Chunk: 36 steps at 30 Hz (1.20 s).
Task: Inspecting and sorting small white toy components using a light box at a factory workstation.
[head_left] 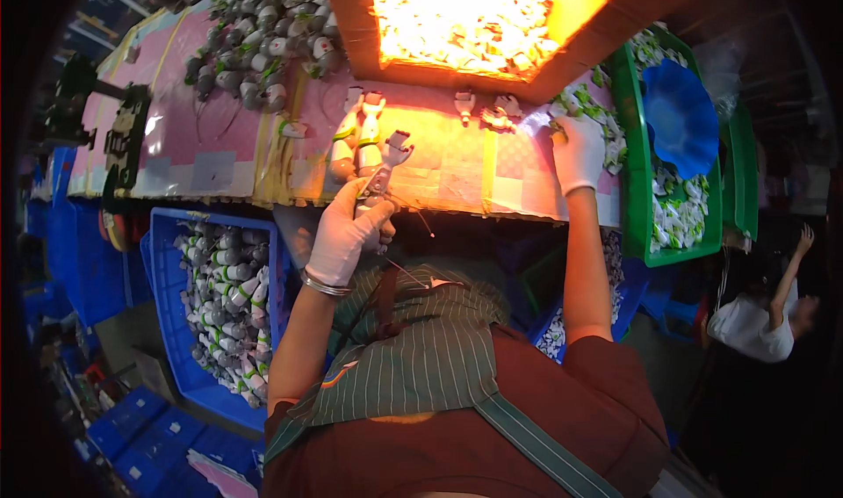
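My left hand (pixel 344 234), in a white glove, is closed around a grey-and-white plastic toy part (pixel 379 178) topped by a small white hand-like piece. Thin wires hang from it. My right hand (pixel 580 151), also gloved, reaches to a heap of small white-and-green plastic pieces (pixel 608 107) on the table's right side. Its fingers are bent together at the heap's edge; what they hold is hidden. Two similar toy parts (pixel 358 138) lie just beyond my left hand. Small white hand-like pieces (pixel 464 107) rest between my hands.
A brightly lit cardboard box (pixel 439 75) full of small pieces stands at the back. Grey toy parts (pixel 263 37) are piled far left. A green tray (pixel 645 226) with a blue bowl (pixel 680 116) stands right; a blue crate (pixel 171 322) sits lower left. Another person (pixel 760 322) is at far right.
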Each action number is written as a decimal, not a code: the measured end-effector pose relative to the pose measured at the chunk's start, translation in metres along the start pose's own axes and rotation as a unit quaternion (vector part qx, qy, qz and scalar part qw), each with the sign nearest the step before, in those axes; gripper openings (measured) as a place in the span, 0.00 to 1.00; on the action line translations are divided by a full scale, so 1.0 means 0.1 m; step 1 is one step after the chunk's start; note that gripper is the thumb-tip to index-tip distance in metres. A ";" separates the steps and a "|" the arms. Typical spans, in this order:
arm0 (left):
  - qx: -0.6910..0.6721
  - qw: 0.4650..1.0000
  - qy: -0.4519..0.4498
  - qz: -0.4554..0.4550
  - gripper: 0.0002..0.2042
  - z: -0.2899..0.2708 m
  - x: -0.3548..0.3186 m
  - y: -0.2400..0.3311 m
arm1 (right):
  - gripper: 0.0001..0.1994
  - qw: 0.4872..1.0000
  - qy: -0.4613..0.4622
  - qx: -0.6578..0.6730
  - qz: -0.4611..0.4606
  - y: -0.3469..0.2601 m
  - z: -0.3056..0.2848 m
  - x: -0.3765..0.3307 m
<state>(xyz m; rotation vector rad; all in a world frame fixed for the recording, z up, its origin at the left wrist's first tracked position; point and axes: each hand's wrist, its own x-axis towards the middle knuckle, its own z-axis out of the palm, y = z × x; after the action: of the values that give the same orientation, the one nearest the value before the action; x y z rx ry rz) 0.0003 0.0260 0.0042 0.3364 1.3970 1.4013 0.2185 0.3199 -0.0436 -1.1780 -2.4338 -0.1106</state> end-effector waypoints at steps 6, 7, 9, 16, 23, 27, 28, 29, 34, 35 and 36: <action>0.016 0.999 0.043 0.010 0.16 0.02 0.02 0.08 | 0.13 0.763 -0.143 0.630 0.022 -0.96 -0.19 -0.26; 0.025 0.999 0.038 0.025 0.17 0.02 0.02 0.06 | 0.14 0.753 -0.168 0.636 -0.020 -1.16 -0.26 -0.34; 0.006 0.998 0.049 0.034 0.18 -0.01 0.03 0.01 | 0.14 0.744 -0.263 0.614 -0.002 -1.41 -0.20 -0.48; 0.126 0.978 0.040 0.164 0.20 -0.09 0.02 -0.12 | 0.10 0.621 -0.350 0.700 0.041 -1.84 -0.18 -0.54; 0.282 0.913 0.118 0.271 0.21 -0.08 0.02 -0.18 | 0.16 0.498 -0.338 0.781 0.168 -2.01 -0.24 -0.53; 0.256 0.913 0.126 0.292 0.22 -0.09 0.06 -0.27 | 0.19 0.483 -0.329 0.790 0.186 -2.06 -0.31 -0.50; 0.256 0.913 0.126 0.291 0.22 -0.09 0.05 -0.25 | 0.19 0.482 -0.330 0.790 0.186 -2.08 -0.34 -0.48; 0.289 0.902 0.134 0.292 0.22 -0.08 0.04 -0.22 | 0.19 0.506 -0.315 0.783 0.179 -2.09 -0.36 -0.47; 0.333 0.891 0.137 0.276 0.22 -0.03 0.00 -0.13 | 0.21 0.538 -0.295 0.773 0.164 -2.09 -0.38 -0.46; 0.253 0.922 0.104 0.275 0.21 -0.02 0.02 -0.17 | 0.22 0.503 -0.301 0.793 0.166 -2.08 -0.34 -0.47; 0.170 0.945 0.070 0.272 0.21 -0.01 0.02 -0.18 | 0.23 0.467 -0.307 0.812 0.168 -2.07 -0.32 -0.47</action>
<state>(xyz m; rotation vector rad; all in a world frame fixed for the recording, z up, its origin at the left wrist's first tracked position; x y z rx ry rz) 0.0065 0.0224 -0.0123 0.9188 1.7518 1.6406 0.0973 0.1456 -0.0108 -0.5163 -1.2348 2.4286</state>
